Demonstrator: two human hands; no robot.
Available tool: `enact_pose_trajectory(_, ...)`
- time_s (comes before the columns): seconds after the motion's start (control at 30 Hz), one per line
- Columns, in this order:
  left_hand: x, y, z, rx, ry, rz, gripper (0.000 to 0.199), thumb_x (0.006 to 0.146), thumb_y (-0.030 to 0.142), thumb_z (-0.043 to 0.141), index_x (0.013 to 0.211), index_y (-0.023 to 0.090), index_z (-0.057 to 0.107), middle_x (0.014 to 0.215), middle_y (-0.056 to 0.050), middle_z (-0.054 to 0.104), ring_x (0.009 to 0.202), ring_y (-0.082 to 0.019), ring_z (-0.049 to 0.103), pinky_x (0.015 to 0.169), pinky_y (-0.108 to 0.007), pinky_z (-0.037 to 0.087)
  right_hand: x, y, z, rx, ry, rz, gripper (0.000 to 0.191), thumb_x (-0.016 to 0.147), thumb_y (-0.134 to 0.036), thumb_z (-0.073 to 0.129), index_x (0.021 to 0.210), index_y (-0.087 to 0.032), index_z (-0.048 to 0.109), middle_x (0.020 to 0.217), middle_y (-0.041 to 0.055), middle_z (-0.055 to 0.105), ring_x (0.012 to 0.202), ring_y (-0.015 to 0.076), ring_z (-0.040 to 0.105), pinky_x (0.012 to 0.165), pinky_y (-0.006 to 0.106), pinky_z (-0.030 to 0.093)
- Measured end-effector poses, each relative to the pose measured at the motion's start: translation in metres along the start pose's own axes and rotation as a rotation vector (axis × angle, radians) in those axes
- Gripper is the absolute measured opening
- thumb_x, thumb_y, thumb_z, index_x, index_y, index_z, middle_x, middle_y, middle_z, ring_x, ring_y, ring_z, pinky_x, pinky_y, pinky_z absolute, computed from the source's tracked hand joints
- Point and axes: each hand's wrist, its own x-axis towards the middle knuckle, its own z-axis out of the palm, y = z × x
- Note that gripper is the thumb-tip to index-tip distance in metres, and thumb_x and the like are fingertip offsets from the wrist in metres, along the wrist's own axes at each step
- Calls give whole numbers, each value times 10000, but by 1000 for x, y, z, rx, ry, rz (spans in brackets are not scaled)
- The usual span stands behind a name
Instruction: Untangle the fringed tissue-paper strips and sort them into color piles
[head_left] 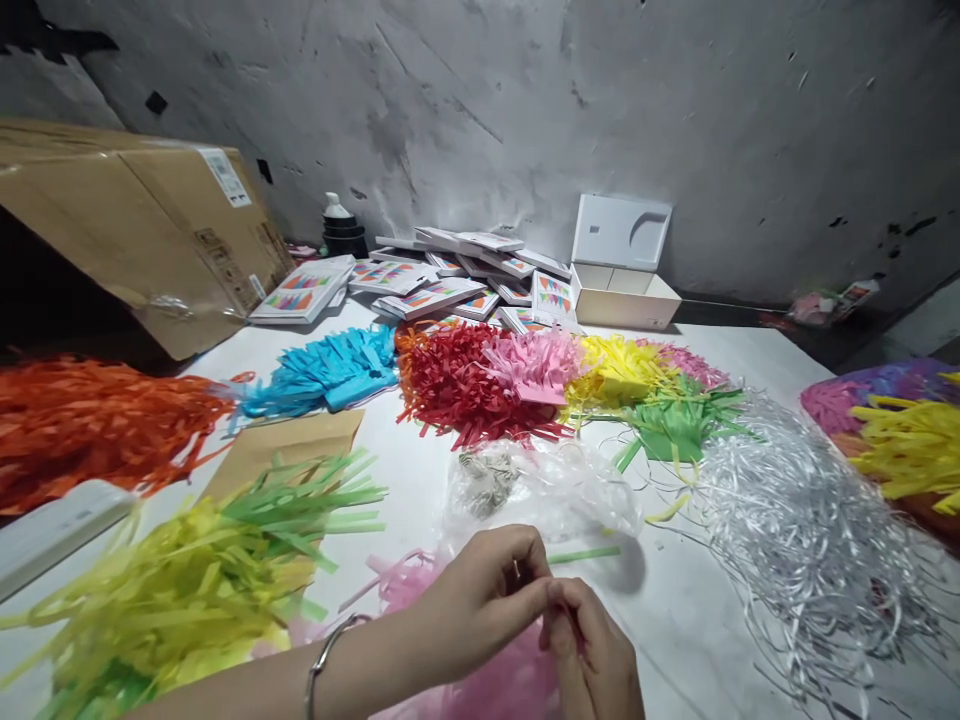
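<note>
Left of the clear plastic bag on the white surface lies a yellow-green tassel pile. Just below the bag, the left hand and right hand meet, fingers pinched together on a pink tassel. Silver strips lie to the bag's right.

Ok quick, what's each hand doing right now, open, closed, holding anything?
Left hand: fingers pinched shut on the pink paper fringe.
Right hand: closed, pinching the same pink fringe at the fingertips.
</note>
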Motion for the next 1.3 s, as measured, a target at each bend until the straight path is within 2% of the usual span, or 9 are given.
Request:
enact_pose_trajectory(0.13, -1, -2, -1, -4, -44, -43, 225, 849, 313, 637, 700, 167, 551, 634, 10, 570, 596, -119, 473, 540, -219, 342, 1, 3, -4, 128, -120, 138, 442, 998, -534, 461, 697, -228, 568, 581, -40, 508, 542, 125, 515, 560, 213, 425)
enact_pose_trajectory(0.27, 2, -4, -9, 70, -127, 25, 205, 897, 329, 610, 768, 170, 598, 712, -12, 612, 634, -135, 526, 579, -234, 418, -1, 10, -12, 72, -96, 77, 446, 1008, -506, 465, 687, -219, 583, 643, -28, 548, 608, 121, 542, 618, 206, 415)
enact_pose_trajectory(0.33, 10, -7, -18, 159, -49, 173, 170, 939, 327, 565, 917, 175, 638, 927, -72, 672, 827, -187, 612, 745, -292, 502, 0, 9, -21, 41, -71, 13, 405, 1011, -473, 475, 726, -222, 615, 664, -22, 574, 629, 126, 559, 638, 209, 421)
enact_pose_trajectory(0.43, 29, -21, -26, 430, 151, 314, 296, 956, 293, 544, 1217, 162, 588, 1322, -185, 579, 1232, -302, 525, 1041, -465, 428, 8, -4, -41, 6, -32, -21, 359, 1013, -430, 484, 768, -225, 646, 631, -26, 551, 571, 124, 542, 585, 210, 422)
enact_pose_trajectory(0.5, 38, -34, -20, 612, 43, 319, 282, 925, 206, 556, 1196, 149, 606, 1273, -197, 617, 1173, -311, 567, 1000, -469, 458, 21, -16, -52, -24, 1, -52, 306, 1013, -393, 490, 828, -226, 668, 651, -24, 571, 568, 124, 555, 559, 206, 427)
enact_pose_trajectory(0.6, 38, -51, 3, 763, -297, 418, 101, 827, 102, 611, 876, 170, 668, 922, -122, 715, 866, -265, 642, 801, -383, 513, 48, -22, -53, -119, -48, -142, 281, 1026, -359, 450, 905, -219, 662, 770, 6, 656, 652, 137, 619, 600, 208, 468)
enact_pose_trajectory(0.73, 29, -53, 14, 774, -511, 547, 181, 734, 101, 712, 638, 195, 591, 726, -58, 703, 702, -221, 619, 698, -313, 502, 77, 14, -37, -472, -263, -137, 393, 1050, -353, 320, 817, -220, 608, 754, 28, 660, 679, 162, 640, 633, 247, 472)
enact_pose_trajectory(0.97, 67, -50, -27, 701, -267, 263, 295, 834, -10, 540, 963, 171, 734, 962, -82, 747, 820, -191, 689, 732, -248, 500, 65, 79, -41, -734, -316, 17, 364, 1035, -257, 385, 703, -233, 530, 644, 18, 653, 575, 176, 609, 532, 278, 322)
enact_pose_trajectory(1.3, 107, -75, -3, 794, -218, 86, 178, 797, 57, 556, 816, 153, 704, 849, -95, 686, 762, -240, 632, 685, -305, 471, 62, 83, -40, -802, -326, 45, 328, 1039, -254, 388, 742, -241, 526, 678, 17, 668, 605, 190, 632, 523, 287, 290)
